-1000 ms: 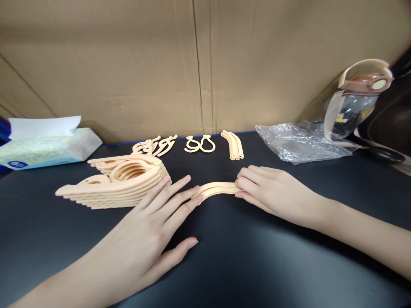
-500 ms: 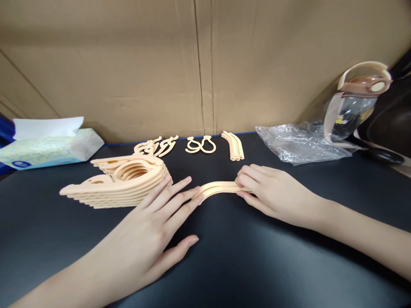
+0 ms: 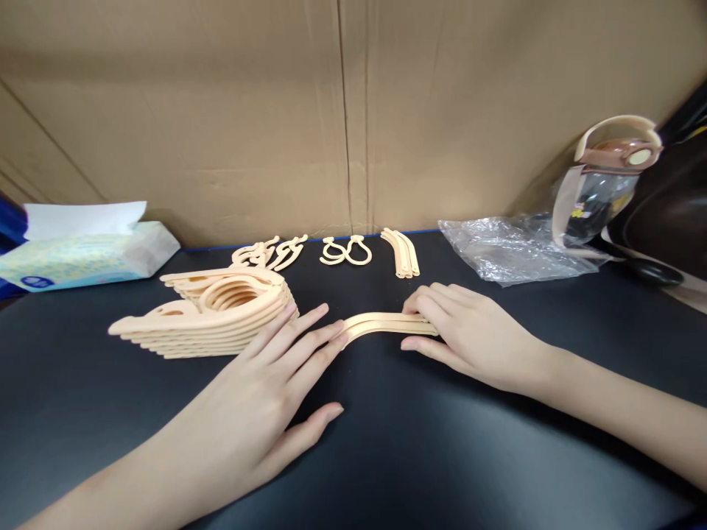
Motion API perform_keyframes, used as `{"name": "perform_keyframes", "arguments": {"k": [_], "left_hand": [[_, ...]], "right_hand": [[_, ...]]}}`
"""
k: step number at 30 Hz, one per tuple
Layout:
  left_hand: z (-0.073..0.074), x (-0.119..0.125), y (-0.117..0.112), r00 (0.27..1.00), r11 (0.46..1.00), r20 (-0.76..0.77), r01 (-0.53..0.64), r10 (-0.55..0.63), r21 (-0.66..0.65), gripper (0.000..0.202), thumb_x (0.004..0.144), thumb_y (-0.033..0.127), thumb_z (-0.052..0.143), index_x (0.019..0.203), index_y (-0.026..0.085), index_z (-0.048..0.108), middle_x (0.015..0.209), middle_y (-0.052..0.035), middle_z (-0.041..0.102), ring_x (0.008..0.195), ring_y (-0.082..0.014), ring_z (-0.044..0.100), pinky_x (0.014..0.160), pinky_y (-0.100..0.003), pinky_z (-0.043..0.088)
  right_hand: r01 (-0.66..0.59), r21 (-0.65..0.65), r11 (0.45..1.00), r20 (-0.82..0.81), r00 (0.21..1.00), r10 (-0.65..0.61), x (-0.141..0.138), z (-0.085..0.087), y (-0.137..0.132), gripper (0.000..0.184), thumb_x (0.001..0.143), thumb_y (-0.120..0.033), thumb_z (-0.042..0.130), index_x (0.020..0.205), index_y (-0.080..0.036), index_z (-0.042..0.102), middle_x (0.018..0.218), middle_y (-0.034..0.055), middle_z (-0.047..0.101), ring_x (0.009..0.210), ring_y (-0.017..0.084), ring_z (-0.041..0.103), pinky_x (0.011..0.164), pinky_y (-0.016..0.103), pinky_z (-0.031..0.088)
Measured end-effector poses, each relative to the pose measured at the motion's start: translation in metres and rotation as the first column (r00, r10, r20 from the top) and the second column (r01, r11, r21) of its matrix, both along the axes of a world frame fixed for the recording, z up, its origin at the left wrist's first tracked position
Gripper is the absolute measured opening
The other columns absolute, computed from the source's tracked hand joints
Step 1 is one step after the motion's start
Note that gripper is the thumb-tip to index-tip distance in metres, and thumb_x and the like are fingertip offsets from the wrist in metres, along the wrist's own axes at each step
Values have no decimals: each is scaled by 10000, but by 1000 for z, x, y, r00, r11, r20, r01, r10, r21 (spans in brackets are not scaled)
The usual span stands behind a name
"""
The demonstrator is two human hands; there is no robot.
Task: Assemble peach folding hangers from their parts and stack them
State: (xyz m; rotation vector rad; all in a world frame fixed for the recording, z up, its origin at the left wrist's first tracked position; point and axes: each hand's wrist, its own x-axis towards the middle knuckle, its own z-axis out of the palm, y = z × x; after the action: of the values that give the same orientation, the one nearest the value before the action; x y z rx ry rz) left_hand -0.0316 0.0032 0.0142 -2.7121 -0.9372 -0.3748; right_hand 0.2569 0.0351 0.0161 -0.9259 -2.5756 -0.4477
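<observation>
Two beige curved plastic strips lie side by side on the black tabletop between my hands. My left hand is open, its fingers spread, with fingertips resting on the strips' left end. At the right end my right hand has its fingers over the far side and its thumb on the near side. To the left stands a neat stack of beige hanger-like frames, partly behind my left fingertips. Farther back are two beige hook pieces, some small curved pieces and a bundle of similar strips.
A tissue pack sits at the far left. A crumpled clear plastic bag lies at the back right, beside a strapped drinking bottle. A cardboard wall rises along the table's back edge.
My right thumb has come away a little from the strips and their right end now shows more. My left hand has barely moved. The view has shifted slightly.
</observation>
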Motion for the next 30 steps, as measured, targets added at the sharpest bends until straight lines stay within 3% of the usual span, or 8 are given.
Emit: {"name": "perform_keyframes", "arguments": {"k": [4, 7, 13, 15, 19, 25, 30], "left_hand": [[-1, -1, 2, 998, 998, 10, 55, -56, 35, 542, 1002, 351, 506, 1488, 114, 462, 1487, -84, 561, 1463, -287, 374, 1230, -455, 279], [-3, -2, 4, 997, 997, 16, 76, -76, 35, 542, 991, 336, 521, 1478, 101, 474, 1470, -106, 574, 1445, -302, 402, 1219, -481, 304], [-4, -3, 1, 998, 999, 40, 50, -50, 3, 546, 990, 332, 532, 1487, 118, 463, 1488, -109, 556, 1465, -306, 375, 1222, -493, 310], [-4, -3, 0, 998, 999, 40, 47, -47, -2, 534, 994, 330, 528, 1483, 122, 469, 1491, -105, 554, 1469, -302, 367, 1228, -488, 295], [-6, -2, 0, 997, 999, 68, 38, -38, -9, 496, 1026, 354, 472, 1474, 140, 485, 1483, -82, 565, 1467, -282, 372, 1242, -463, 255], [-7, -5, 1, 999, 999, 28, 46, -46, -6, 549, 1005, 331, 510, 1507, 123, 432, 1508, -94, 537, 1476, -306, 347, 1234, -492, 259], [-6, -4, 2, 998, 999, 43, 38, -37, -8, 534, 1011, 334, 502, 1505, 137, 443, 1510, -72, 539, 1476, -286, 355, 1245, -462, 245]], "right_hand": [[72, 88, 994, -92, 994, -64, 2, 8, 1, 199, 1053, -224, 402, 1041, -132, 578, 903, 63, 691, 771, 195, 643, 703, 308, 463], [139, 72, 988, -131, 983, -129, 6, 17, 5, 144, 1018, -169, 449, 1016, -156, 593, 859, 40, 697, 715, 176, 636, 657, 285, 451], [33, 200, 979, 61, 997, -46, -5, 29, 26, 224, 1005, -155, 459, 890, -180, 650, 656, 2, 658, 582, 158, 573, 615, 289, 383], [25, 174, 984, 130, 990, -48, -15, 31, 37, 213, 994, -151, 485, 909, -167, 679, 733, 32, 706, 656, 176, 610, 648, 301, 390], [127, 73, 989, 200, 970, -139, -35, 31, 63, 156, 973, -170, 560, 967, -120, 708, 969, 109, 722, 843, 226, 643, 741, 324, 417], [137, 31, 990, 222, 965, -141, -51, 22, 99, 184, 978, -195, 582, 1010, -90, 730, 1001, 138, 697, 919, 239, 631, 764, 322, 422], [111, 3, 994, 232, 967, -109, -57, 17, 112, 263, 1024, -195, 497, 976, -93, 734, 992, 136, 710, 896, 220, 620, 748, 320, 397]]}}
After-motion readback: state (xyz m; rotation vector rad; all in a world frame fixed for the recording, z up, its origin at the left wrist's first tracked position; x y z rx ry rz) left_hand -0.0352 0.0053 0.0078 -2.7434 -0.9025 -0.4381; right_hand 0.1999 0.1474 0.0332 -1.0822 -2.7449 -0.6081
